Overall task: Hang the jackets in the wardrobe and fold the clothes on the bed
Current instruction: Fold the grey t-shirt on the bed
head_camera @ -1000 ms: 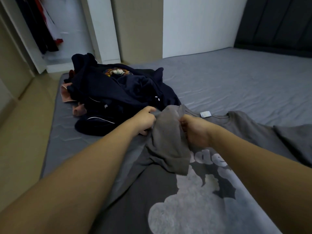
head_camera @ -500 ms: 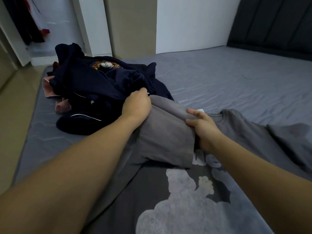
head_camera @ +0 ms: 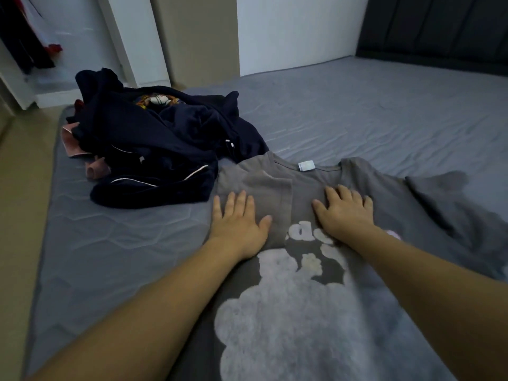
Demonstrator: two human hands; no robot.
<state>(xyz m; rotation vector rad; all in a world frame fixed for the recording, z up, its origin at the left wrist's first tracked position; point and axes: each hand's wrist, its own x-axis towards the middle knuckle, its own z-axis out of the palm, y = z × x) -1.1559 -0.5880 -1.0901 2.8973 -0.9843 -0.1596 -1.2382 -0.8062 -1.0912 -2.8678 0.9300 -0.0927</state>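
The grey T-shirt (head_camera: pixel 316 270) lies spread print-up on the bed (head_camera: pixel 357 114), filling the lower centre and right of the frame, its left sleeve (head_camera: pixel 258 188) folded in over the chest. The left hand (head_camera: pixel 239 224) presses flat on that sleeve, fingers straight and slightly apart; the right hand (head_camera: pixel 343 213) lies flat just beside it, below the collar tag (head_camera: pixel 306 165), fingers spread, gripping nothing. This looks like the folding step, with the first sleeve being smoothed down. The next move likely calls for bringing in the right sleeve (head_camera: pixel 445 199), spread toward the right edge. A heap of dark clothes (head_camera: pixel 154 144) waits at upper left, touching the shirt's shoulder.
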